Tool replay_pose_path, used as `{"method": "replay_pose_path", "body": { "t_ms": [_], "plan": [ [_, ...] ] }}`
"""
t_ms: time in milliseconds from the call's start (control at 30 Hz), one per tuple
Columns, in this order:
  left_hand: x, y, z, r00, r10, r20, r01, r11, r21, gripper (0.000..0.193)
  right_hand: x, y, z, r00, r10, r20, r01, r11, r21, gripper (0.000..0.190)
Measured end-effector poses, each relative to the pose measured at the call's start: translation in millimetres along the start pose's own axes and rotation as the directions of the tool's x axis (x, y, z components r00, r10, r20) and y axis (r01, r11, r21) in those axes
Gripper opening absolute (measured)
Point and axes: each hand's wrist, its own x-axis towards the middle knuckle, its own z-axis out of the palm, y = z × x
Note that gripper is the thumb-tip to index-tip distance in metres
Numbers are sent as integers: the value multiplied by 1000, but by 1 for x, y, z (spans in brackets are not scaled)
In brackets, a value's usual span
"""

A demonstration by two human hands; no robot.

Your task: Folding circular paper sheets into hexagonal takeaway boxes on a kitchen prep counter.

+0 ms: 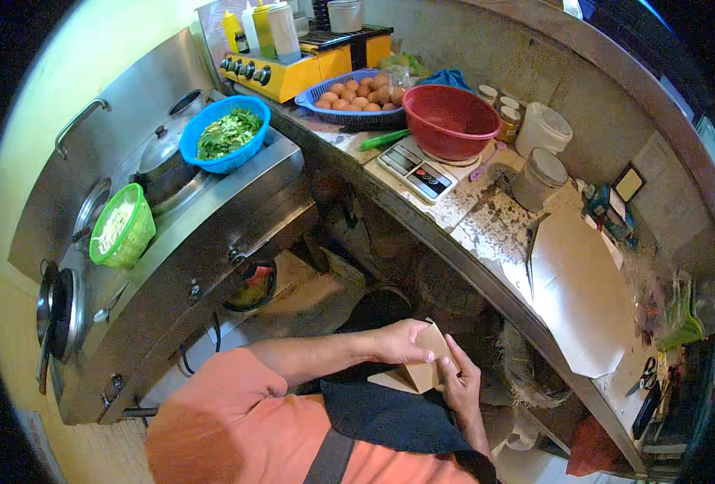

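Note:
In front of my dark apron, both hands hold a partly folded brown cardboard piece (422, 376). My left hand (402, 342) comes in from the left and grips its upper part, with the thumb on the face. My right hand (461, 378) pinches the right edge between thumb and fingers. Creased panels spread below the hands, over the apron. On the counter to the right lies a large flat sheet of board (581, 296). A red plastic bowl (448, 121) sits on a white kitchen scale (418, 169) farther up that counter.
A blue basket of chopped greens (227, 136) and a green basket of pale shreds (118, 233) stand on the steel stove at left. A tray of eggs (357, 97) and lidded jars (539, 178) stand along the counter. Scissors (643, 376) lie at the far right. The counter's edge (454, 242) runs diagonally.

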Motion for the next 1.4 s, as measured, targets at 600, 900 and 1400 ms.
{"method": "replay_pose_path", "body": {
  "t_ms": [600,900,1400],
  "plan": [
    [8,-22,13,901,236,-364,-246,969,21,17,8,7,-5,961,-151,-233,124,985,-123,16],
    [-11,-4,-12,984,-109,-141,10,823,-568,14,12,-17,3,906,-407,-118,340,865,-370,15],
    [-8,-9,-22,937,-147,316,248,917,-311,36,3,11,3,983,-141,-118,149,987,65,35]
  ]
}}
